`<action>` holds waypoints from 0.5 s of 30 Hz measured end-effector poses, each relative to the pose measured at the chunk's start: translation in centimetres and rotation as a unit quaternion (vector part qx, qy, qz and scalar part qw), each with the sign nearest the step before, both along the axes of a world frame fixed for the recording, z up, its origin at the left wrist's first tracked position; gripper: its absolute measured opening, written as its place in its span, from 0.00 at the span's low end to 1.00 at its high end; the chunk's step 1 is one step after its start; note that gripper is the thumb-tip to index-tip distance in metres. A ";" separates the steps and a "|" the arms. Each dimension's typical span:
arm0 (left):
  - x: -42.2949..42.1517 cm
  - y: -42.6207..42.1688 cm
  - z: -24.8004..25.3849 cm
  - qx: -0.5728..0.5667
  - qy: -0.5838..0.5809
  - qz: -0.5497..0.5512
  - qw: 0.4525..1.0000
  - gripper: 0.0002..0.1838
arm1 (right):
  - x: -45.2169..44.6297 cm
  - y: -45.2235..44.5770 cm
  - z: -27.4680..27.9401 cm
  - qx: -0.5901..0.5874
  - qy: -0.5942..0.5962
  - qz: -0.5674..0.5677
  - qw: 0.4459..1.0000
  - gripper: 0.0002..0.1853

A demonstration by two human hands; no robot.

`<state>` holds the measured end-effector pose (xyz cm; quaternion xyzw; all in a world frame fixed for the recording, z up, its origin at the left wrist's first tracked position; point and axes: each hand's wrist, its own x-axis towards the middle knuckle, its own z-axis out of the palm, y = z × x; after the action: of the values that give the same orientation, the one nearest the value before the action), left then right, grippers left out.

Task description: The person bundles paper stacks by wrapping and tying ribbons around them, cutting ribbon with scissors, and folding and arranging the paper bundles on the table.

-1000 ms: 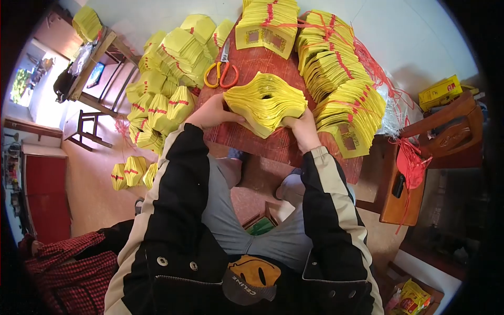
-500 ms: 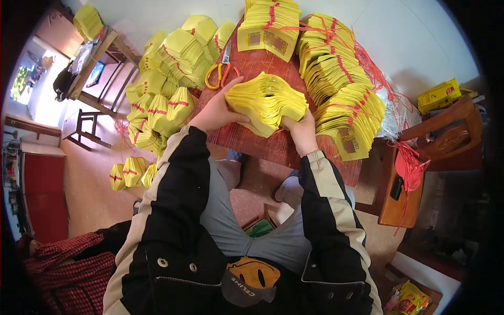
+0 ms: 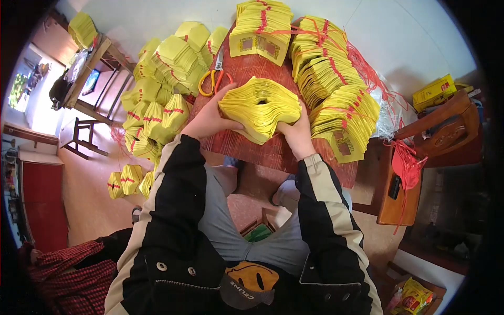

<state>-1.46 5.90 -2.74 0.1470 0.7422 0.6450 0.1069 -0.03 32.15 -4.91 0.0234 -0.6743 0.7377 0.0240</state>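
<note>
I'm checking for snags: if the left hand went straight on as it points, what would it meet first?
The yellow paper bundle, which the left hand grips; beyond, probably the far yellow stack on the table, though depth is unclear.

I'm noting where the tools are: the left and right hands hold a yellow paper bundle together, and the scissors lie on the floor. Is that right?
Not quite: the head view shows the scissors on the red table, not the floor. The left hand and right hand do hold a yellow paper bundle together.
</note>
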 end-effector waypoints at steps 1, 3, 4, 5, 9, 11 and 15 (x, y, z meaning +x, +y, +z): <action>0.2 0.2 0.3 0.036 -0.012 -0.004 0.999 0.48 | 0.1 -0.2 0.5 -0.050 0.019 -0.009 0.999 0.36; 0.1 0.9 -0.2 0.073 -0.025 -0.009 0.997 0.51 | -0.1 -0.2 0.2 -0.062 0.003 0.015 0.998 0.37; -0.3 1.3 -0.9 0.042 -0.001 -0.024 0.999 0.50 | -0.1 -0.2 0.0 -0.073 -0.014 0.039 0.996 0.38; -0.3 1.4 -1.4 0.010 0.023 -0.038 0.999 0.48 | -0.1 -0.2 -0.2 -0.075 -0.016 0.042 0.996 0.38; -0.3 1.0 -1.2 -0.020 -0.003 -0.026 0.999 0.43 | -0.7 0.5 -0.5 -0.074 -0.050 0.028 0.996 0.33; -0.3 0.4 -0.8 -0.029 -0.004 -0.002 1.000 0.36 | -0.6 0.6 -0.6 -0.070 -0.058 0.007 0.996 0.30; -0.2 -0.5 -0.3 -0.085 -0.011 -0.017 0.996 0.39 | -0.6 0.2 -0.6 -0.055 -0.043 -0.004 0.998 0.31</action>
<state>-1.69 5.42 -3.05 0.1427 0.7907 0.5792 0.1380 -0.58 32.39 -5.49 -0.0129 -0.6336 0.7735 -0.0009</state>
